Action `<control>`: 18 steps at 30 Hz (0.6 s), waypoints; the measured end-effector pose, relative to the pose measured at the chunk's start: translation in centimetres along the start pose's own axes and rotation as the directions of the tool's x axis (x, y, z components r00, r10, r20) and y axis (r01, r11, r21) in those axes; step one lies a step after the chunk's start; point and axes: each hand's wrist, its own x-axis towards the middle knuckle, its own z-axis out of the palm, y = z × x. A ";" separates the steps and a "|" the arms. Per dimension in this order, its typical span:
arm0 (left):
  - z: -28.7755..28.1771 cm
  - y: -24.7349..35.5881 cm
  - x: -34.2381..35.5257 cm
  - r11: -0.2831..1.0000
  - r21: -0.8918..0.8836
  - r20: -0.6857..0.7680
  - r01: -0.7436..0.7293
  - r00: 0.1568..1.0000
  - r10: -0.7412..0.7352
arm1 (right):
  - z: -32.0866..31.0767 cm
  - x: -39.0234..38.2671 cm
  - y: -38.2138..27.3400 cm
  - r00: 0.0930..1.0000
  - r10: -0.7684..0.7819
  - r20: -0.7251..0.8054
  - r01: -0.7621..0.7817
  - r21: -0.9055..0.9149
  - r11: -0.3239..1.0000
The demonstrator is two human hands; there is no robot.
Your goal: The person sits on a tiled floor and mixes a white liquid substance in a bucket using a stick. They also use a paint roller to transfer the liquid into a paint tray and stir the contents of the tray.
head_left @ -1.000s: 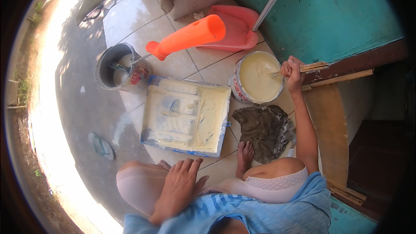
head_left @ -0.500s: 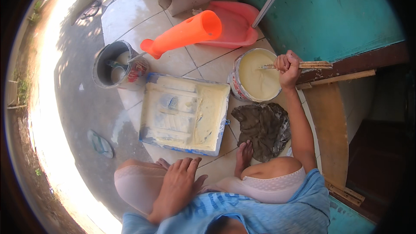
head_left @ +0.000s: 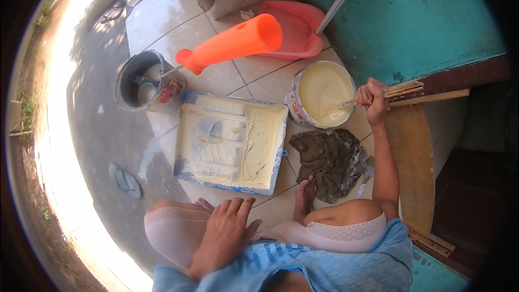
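Your right fingers point(head_left: 368, 96) clench a long, pale wooden stick point(head_left: 403, 90), dipped just left of them into creamy-yellow liquid point(head_left: 320, 87); your left fingers point(head_left: 233, 208) lie loose.

Likely home porch, tiled floor point(head_left: 162, 28), sandal point(head_left: 125, 181)

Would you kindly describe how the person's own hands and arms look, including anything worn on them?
The left hand and right hand are bare, with no gloves, rings or watch visible. The blue shirt's right sleeve is short, leaving the right forearm uncovered.
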 end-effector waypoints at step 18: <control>0.8 -1.5 -1.0 0.991 0.015 -0.166 -0.131 0.977 0.132 | 0.4 0.2 2.2 0.982 0.159 -0.097 -0.126 0.285 0.950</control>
